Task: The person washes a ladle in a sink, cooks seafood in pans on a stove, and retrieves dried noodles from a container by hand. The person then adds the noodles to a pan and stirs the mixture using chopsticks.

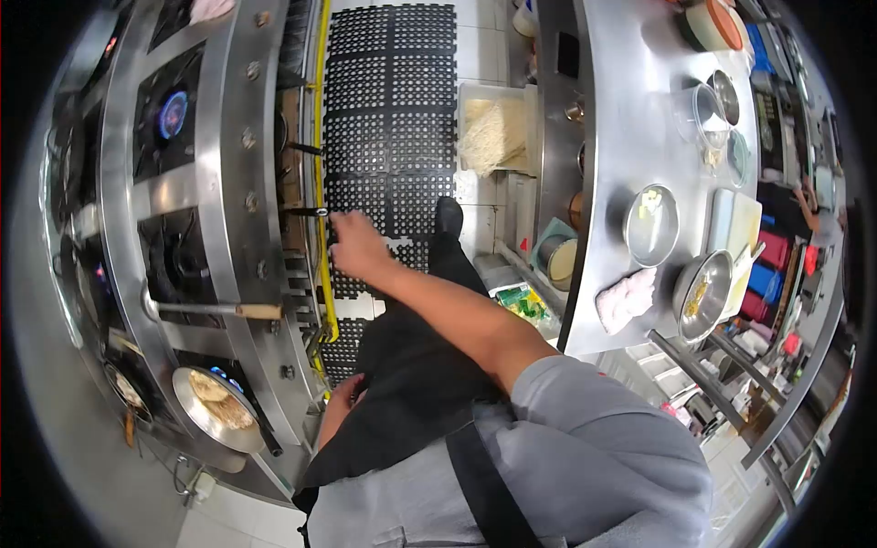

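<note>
My right hand [359, 245] reaches across to the stove front, its fingers apart. Its fingertips are close to the end of a black pan handle [306, 212] that sticks out from under the stove; whether they touch is unclear. Low by my dark apron [411, 352] is my left hand [345, 395], mostly hidden, and I cannot make out its fingers. A frying pan [217, 409] with pale brown food sits over a blue flame at the stove's near end. Across another burner lies a wooden-handled utensil [215, 310].
A yellow pipe [322, 119] runs along the stove front. Black perforated matting [391, 119] covers the aisle. On the steel counter [621, 119] are a metal bowl [652, 226], a tilted bowl with yellow food [702, 297] and a pink cloth [627, 300]. A lit burner [173, 115] is farther along.
</note>
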{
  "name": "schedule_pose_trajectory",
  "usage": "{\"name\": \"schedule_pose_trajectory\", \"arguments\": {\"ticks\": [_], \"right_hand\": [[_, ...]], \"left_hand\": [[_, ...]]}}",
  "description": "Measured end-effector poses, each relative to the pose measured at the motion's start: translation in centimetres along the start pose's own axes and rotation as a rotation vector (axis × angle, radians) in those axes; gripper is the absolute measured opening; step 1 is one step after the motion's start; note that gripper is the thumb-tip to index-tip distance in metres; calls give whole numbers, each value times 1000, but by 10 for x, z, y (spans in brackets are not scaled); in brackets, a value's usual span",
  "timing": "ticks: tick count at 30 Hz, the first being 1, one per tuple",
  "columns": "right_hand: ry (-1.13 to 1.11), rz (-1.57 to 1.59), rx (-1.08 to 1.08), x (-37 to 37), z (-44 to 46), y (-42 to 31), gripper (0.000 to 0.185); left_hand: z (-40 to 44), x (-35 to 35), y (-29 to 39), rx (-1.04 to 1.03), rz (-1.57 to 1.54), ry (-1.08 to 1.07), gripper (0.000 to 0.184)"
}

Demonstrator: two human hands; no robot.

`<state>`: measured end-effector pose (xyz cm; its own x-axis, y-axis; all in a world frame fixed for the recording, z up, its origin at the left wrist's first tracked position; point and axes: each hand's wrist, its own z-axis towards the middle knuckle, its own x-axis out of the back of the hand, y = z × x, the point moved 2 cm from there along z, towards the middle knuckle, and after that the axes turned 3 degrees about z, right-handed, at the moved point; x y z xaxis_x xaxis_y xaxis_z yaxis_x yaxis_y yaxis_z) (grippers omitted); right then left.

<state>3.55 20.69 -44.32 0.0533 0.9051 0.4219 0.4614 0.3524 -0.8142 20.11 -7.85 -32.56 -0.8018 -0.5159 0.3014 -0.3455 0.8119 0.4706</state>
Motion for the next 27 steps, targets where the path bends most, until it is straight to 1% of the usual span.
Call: {"name": "schedule_pose_trajectory", "arguments": {"ticks": [2, 3, 5, 7, 8, 9, 10, 11, 12, 13, 14, 15, 16, 18, 20, 21, 23, 25, 26, 27], "right_hand": [[46, 0, -255, 33, 11, 58, 65], [60, 0, -401, 51, 18, 83, 65], [106, 23, -576, 92, 23, 124, 55], [131, 156, -760, 110, 37, 187, 55], [189, 203, -809, 113, 44, 221, 58], [246, 251, -860, 114, 47, 248, 60], [333, 298, -877, 125, 47, 254, 64], [424, 343, -894, 135, 48, 260, 69], [540, 381, -904, 130, 51, 282, 75], [556, 318, -906, 133, 57, 301, 75], [488, 264, -832, 128, 62, 341, 73], [516, 348, -804, 126, 67, 364, 70], [542, 431, -776, 124, 71, 386, 68], [797, 859, -790, 153, 76, 376, 65], [887, 878, -780, 160, 91, 407, 63], [935, 887, -772, 160, 97, 428, 63], [839, 705, -630, 157, 105, 487, 69], [838, 662, -669, 154, 122, 505, 70], [890, 703, -791, 155, 129, 508, 67], [926, 729, -859, 157, 136, 503, 63]], "left_hand": [[21, 6, 81, -94, 248, 11, 47], [39, 5, 99, -106, 270, 14, 47], [78, 5, 129, -131, 314, 18, 49], [123, 2, 160, -218, 328, 14, 54], [148, -2, 177, -257, 330, 10, 57], [168, -5, 211, -231, 337, -27, 61], [190, -7, 244, -203, 344, -66, 67], [226, -14, 248, -242, 292, -96, 69], [267, -22, 251, -285, 237, -126, 71], [305, -29, 272, -303, 266, -142, 70], [344, -39, 291, -315, 296, -161, 68], [389, -52, 299, -388, 306, -149, 67], [442, -69, 300, -372, 330, -147, 62], [532, -107, 320, -458, 407, -165, 54], [600, -150, 344, -502, 299, -148, 52], [632, -171, 353, -491, 288, -170, 55], [677, -206, 365, -438, 322, -216, 59], [701, -233, 373, -346, 409, -269, 61], [710, -241, 375, -356, 500, -267, 60], [716, -248, 378, -368, 592, -267, 59]]}}
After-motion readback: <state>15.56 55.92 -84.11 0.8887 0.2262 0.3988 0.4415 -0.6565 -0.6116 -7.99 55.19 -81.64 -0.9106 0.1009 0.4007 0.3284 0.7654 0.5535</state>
